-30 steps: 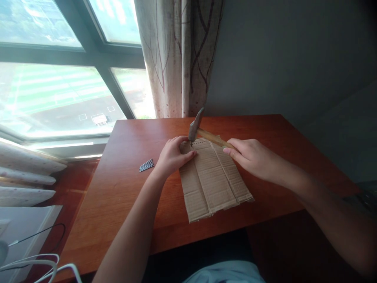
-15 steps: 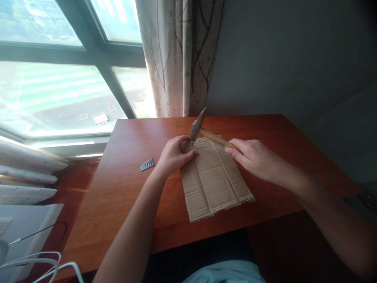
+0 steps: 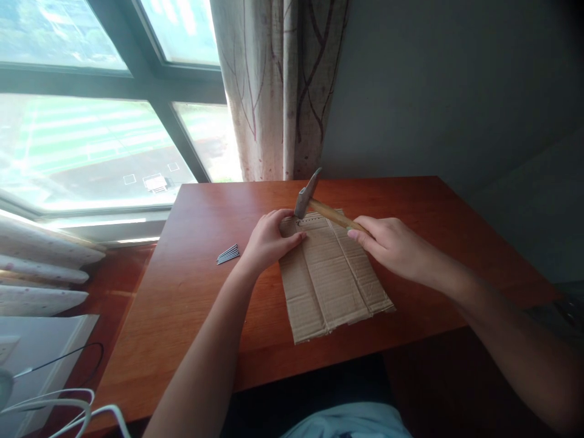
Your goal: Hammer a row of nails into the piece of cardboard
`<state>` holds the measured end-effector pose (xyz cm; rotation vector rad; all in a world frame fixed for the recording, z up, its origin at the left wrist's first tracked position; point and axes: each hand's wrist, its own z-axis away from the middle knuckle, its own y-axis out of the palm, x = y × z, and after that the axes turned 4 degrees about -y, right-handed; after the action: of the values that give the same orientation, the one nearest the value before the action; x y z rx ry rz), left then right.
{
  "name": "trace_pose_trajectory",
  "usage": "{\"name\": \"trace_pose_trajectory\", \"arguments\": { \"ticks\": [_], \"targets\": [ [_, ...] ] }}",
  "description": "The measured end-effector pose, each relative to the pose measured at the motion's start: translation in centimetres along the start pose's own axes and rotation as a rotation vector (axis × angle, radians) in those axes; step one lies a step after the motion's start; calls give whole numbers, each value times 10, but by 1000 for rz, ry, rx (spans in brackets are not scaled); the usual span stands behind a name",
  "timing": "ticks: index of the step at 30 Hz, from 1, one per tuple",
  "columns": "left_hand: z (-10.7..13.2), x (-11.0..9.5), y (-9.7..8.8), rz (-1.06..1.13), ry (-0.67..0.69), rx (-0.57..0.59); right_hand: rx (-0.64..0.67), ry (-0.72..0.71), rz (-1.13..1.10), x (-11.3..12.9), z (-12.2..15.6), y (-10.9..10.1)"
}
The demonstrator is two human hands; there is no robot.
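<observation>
My right hand (image 3: 387, 243) is closed around the wooden handle of a hammer (image 3: 326, 210). The metal hammer head is over the far left part of a brown cardboard sheet (image 3: 333, 267), close to the fingertips of my left hand. A row of small dark marks or holes runs along the sheet's far edge. My left hand (image 3: 271, 240) grips the sheet's far left corner, thumb on top and fingers curled at the edge. Whether a nail stands under the hammer head is too small to tell. Several loose metal nails (image 3: 228, 254) lie left of my left hand.
All this lies on a reddish-brown wooden table (image 3: 410, 201). A window (image 3: 91, 152) and a patterned curtain (image 3: 278, 91) are behind it, with a grey wall (image 3: 433, 91) at the right. White cables (image 3: 77, 407) loop at the lower left.
The hammer has shifted very slightly, its head still beside my left fingertips. Both hands keep their hold, and the cardboard and nails stay in place.
</observation>
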<state>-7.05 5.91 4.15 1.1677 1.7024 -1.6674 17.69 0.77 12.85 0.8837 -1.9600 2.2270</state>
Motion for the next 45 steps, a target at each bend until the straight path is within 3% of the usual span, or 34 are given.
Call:
{"name": "trace_pose_trajectory", "arguments": {
  "ticks": [8, 14, 17, 21, 26, 36, 45],
  "targets": [
    [0, 5, -3, -5, 45, -61, -62, 63, -62, -11, 10, 3],
    [-1, 16, -16, 48, -130, -154, -196, 213, -104, -32, 23, 18],
    [0, 16, -24, 104, -207, -77, -228, 287, -118, -43, 27, 28],
    [2, 7, -28, 249, -279, 32, -169, 365, -400, -52, 30, 42],
    [1, 0, -26, 379, -313, 49, -138, 393, -741, -51, 29, 55],
    [3, -17, -14, 654, -297, -54, -143, 442, -877, -49, 35, 38],
    [5, -15, 0, 826, -267, 44, -87, 517, -956, -65, 49, 30]
  ]
}}
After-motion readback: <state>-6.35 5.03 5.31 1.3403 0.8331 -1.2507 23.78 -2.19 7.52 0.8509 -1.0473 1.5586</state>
